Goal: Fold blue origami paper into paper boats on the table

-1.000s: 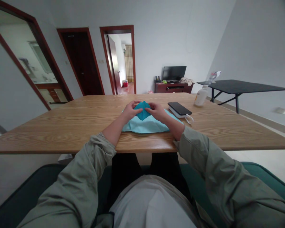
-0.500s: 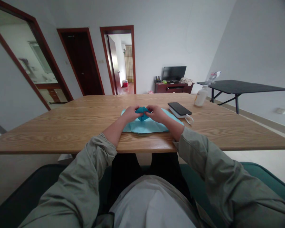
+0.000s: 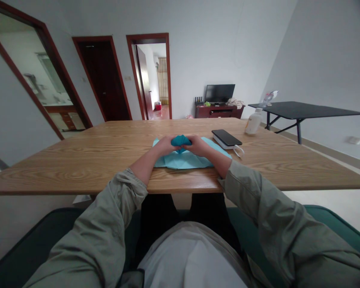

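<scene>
Between both hands is a piece of folded blue paper (image 3: 181, 141), bunched into a small pointed shape. My left hand (image 3: 165, 146) grips its left side, with the thumb along the near edge. On the opposite side, my right hand (image 3: 197, 145) is closed on it the same way, and the two thumbs nearly meet in front. Most of the other fingers are hidden behind the paper. Beneath the hands, a light blue sheet (image 3: 187, 162) lies flat with creases near the table's front edge.
The wooden table (image 3: 87, 160) spans the view. Right of the sheet, a black phone (image 3: 227, 137) rests on a white box with a white strap. A white bottle (image 3: 253, 121) stands farther back. Beyond are a black folding table (image 3: 306, 109) and a television (image 3: 220, 93).
The blue paper looks more rounded and its top edge has tipped toward me. My fingers have shifted slightly lower around it, and both hands still hold it in the same spot.
</scene>
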A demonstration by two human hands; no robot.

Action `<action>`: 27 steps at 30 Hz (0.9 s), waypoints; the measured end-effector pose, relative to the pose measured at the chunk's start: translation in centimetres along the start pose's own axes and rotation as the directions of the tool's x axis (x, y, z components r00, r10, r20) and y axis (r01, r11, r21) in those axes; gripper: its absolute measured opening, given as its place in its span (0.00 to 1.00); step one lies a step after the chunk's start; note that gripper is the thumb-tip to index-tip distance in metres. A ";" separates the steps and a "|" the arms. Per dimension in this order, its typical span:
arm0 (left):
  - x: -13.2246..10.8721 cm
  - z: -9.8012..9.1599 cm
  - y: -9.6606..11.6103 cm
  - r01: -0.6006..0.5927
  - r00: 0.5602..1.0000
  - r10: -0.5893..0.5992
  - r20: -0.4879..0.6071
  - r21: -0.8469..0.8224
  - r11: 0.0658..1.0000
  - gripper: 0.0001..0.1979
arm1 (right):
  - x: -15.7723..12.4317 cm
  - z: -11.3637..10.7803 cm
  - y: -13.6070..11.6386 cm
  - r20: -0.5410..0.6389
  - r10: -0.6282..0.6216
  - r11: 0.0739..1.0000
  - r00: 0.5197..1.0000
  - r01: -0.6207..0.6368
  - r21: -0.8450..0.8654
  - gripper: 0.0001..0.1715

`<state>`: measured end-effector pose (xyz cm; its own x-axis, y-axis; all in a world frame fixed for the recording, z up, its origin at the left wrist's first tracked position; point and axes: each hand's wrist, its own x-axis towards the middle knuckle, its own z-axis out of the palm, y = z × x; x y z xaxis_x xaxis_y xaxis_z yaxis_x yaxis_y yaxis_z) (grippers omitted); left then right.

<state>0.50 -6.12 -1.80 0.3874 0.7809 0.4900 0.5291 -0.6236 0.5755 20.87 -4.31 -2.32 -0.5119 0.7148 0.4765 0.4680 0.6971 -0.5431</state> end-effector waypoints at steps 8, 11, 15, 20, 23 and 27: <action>0.1 0.3 -0.3 -0.020 1.000 0.020 0.017 0.007 1.000 0.11 | 0.1 0.0 0.4 0.041 -0.013 0.999 0.999 0.015 -0.035 0.08; 0.2 0.3 -0.6 -0.032 0.999 0.032 0.014 0.035 0.999 0.12 | 0.2 0.1 0.7 0.026 -0.017 0.999 1.000 0.018 -0.039 0.10; 0.2 0.2 -0.6 -0.026 1.000 0.025 0.012 0.041 0.999 0.13 | 0.1 0.1 0.6 0.017 -0.012 0.999 1.000 0.013 -0.045 0.11; 0.0 0.0 -0.7 0.045 0.995 -0.043 0.091 -0.012 0.999 0.10 | 0.2 0.0 0.7 0.036 -0.022 1.000 0.999 0.023 -0.011 0.11; -0.1 -0.2 -0.8 0.097 0.985 -0.095 0.147 -0.005 0.995 0.10 | 0.2 -0.2 1.0 0.119 0.005 1.000 0.993 -0.005 -0.001 0.10; -0.1 -0.6 -1.1 0.091 0.984 -0.101 0.145 0.077 0.993 0.13 | 0.1 -0.6 1.0 0.175 0.055 0.998 0.983 -0.056 -0.004 0.08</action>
<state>-0.55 -5.53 -2.11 0.4369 0.8371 0.3291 0.6186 -0.5453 0.5657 21.75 -3.50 -2.41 -0.6031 0.7318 0.3175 0.4988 0.6565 -0.5659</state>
